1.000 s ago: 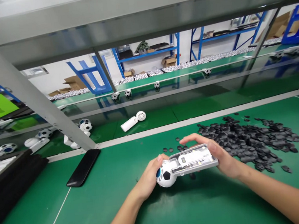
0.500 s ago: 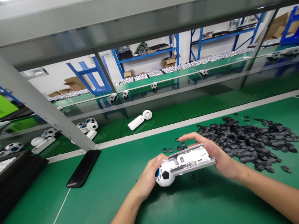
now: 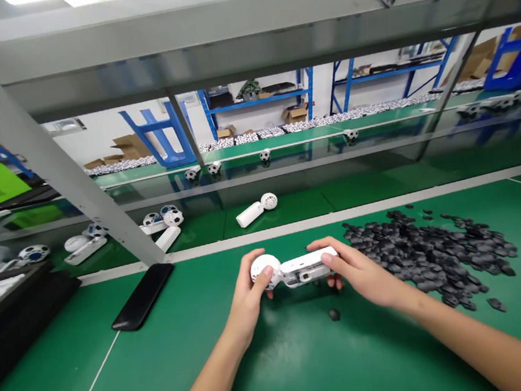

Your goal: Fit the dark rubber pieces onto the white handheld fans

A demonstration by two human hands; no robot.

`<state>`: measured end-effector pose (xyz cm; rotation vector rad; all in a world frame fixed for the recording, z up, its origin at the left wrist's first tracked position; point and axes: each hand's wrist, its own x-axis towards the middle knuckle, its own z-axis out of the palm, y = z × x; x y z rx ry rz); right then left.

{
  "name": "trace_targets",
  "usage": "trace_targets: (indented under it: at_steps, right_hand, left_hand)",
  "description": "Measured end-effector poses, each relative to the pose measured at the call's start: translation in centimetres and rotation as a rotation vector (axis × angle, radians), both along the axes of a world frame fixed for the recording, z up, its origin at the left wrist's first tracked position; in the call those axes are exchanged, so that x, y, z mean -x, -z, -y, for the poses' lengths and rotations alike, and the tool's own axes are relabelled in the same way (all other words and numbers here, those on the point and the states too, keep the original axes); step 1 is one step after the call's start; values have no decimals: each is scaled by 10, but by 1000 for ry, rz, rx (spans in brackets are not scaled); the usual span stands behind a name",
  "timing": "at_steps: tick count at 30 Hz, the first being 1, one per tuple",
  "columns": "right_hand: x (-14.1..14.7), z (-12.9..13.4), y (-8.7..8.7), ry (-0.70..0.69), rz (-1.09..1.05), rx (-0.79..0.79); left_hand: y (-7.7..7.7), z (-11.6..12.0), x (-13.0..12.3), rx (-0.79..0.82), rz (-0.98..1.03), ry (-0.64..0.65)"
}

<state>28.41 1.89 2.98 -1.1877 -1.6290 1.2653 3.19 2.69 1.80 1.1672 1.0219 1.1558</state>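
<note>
Both my hands hold a white handheld device (image 3: 309, 267) with a round, ball-shaped head (image 3: 265, 269). My left hand (image 3: 248, 297) wraps the head, and my right hand (image 3: 356, 270) grips the body, fingers beneath it. A heap of flat black pieces (image 3: 429, 251) lies on the green mat (image 3: 121, 374) to the right of my right hand. A single black piece (image 3: 334, 314) sits on the mat just below the device.
A black slab (image 3: 143, 297) lies on the mat at left, beside a dark tray (image 3: 19, 304). A grey metal frame (image 3: 41, 170) crosses overhead and down the left. Behind its glass panel stand more white ball-headed devices (image 3: 257, 213) and blue shelves (image 3: 254, 101).
The device has been turned over, so a plain white side faces up instead of the clear panel. My hands have drawn closer together and moved left, and the ball's black patch has turned away.
</note>
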Motion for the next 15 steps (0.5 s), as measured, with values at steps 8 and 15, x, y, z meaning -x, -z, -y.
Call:
trace_targets:
  at_steps: [8,15]
  right_hand:
    - [20,16,2,-230,88,-49]
    - [34,27,7,-214,-311,118]
  left_hand:
    - [7,-19,18,-19,247,-188]
    - [-7,0,18,-26,396,277]
